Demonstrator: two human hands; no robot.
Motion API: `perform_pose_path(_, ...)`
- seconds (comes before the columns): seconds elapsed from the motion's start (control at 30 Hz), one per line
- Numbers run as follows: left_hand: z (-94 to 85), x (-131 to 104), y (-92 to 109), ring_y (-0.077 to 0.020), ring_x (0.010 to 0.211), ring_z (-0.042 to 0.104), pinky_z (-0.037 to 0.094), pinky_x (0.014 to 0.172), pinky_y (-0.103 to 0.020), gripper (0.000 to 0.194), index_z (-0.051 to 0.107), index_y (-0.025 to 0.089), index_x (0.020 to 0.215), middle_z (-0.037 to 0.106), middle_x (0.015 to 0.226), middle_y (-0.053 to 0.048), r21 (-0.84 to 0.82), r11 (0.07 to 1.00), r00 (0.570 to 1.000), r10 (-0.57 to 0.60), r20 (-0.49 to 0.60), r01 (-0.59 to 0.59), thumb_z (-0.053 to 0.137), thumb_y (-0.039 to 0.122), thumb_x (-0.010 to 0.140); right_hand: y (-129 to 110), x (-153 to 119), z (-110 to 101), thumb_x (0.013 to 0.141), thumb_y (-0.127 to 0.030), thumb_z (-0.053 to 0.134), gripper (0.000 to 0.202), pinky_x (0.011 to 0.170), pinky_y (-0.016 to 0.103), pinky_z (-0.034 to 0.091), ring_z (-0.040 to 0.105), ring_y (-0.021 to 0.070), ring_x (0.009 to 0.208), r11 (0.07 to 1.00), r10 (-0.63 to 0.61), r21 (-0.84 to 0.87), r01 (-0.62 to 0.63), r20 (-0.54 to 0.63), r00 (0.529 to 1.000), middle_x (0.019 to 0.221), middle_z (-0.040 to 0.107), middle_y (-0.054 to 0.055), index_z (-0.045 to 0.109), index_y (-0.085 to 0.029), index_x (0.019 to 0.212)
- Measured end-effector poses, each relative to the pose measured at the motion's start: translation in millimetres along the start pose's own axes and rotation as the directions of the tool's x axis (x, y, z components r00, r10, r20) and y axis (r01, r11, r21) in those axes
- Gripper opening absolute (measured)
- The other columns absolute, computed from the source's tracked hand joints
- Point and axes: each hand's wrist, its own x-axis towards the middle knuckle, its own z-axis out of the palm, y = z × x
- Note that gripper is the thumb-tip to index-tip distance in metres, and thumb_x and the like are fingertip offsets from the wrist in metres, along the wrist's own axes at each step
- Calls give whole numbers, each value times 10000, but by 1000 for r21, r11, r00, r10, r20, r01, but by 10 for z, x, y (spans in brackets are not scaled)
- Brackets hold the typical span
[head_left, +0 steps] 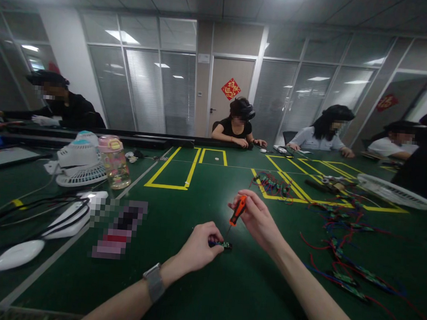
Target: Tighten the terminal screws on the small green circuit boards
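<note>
Near the middle of the green table, my left hand pinches a small circuit board close to the tabletop. Only the board's right end shows; the fingers hide the rest. My right hand is closed round an orange and black screwdriver, tilted with its thin shaft pointing down. The tip is at or just above the board; I cannot tell whether it touches. To the right lie several more circuit boards with red and blue wires.
A wired pile of boards lies inside yellow tape at the back right. On the left are a drink bottle, a white fan, a power strip with black cables and a white oval device. Several people sit across the table.
</note>
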Motion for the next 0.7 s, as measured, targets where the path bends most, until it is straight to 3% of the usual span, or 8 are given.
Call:
perform_pose_path(0.17,4,-2,-12,-160,759,585,452,685,-260,83,702,150,781,644,861,-48,4,1000,1000,-5,5,5,662,158,708,-12,1,9,786,-388,706,166,851,332,488,617,164,826,1000,-4,16,5,-27,1000,843,649,6,679,-235,847)
perform_pose_path(0.37,12,16,-10,-151,732,569,435,660,-254,83,702,150,759,630,818,-36,36,999,1000,-4,1,4,641,137,703,13,-9,-2,731,-375,756,177,906,353,480,590,152,829,999,-29,20,30,-38,999,889,633,0,692,-237,821)
perform_pose_path(0.6,29,19,-22,-151,736,568,439,667,-253,84,704,150,773,627,840,-42,22,1000,1000,17,17,-18,650,147,709,-12,-29,-23,825,-374,668,219,813,317,480,613,174,845,995,-5,-100,8,36,999,840,676,22,670,-243,1001)
perform_pose_path(0.7,38,15,-20,-144,720,561,431,656,-245,49,692,150,748,620,817,-34,32,999,999,30,13,-30,656,160,716,-31,-26,-11,840,-367,652,186,797,308,478,621,170,836,997,-10,-74,15,67,998,853,681,17,656,-252,986)
